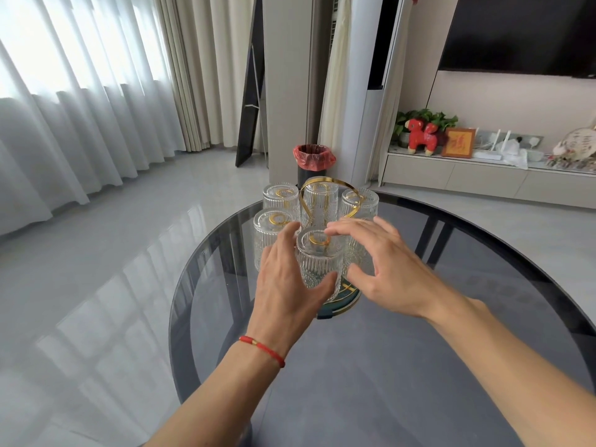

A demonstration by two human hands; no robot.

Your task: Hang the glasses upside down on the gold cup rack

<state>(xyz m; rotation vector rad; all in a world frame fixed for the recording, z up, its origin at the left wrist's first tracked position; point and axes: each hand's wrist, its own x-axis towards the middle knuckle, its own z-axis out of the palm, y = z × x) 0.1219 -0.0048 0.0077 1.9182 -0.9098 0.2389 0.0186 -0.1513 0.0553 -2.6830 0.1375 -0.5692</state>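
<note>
nearest glass (317,264) inverted on gold rack (325,201), axis upright, directly between my hands | left hand (285,282) cups its side, thumb under rim | right hand (377,269) spread wide, fingertips at its base | left nearer

Between our hands we see a clear glass (317,262) with ribbed, embossed sides, gold rack (325,201) loops behind it, a red cord (263,349) on our left wrist.
</note>
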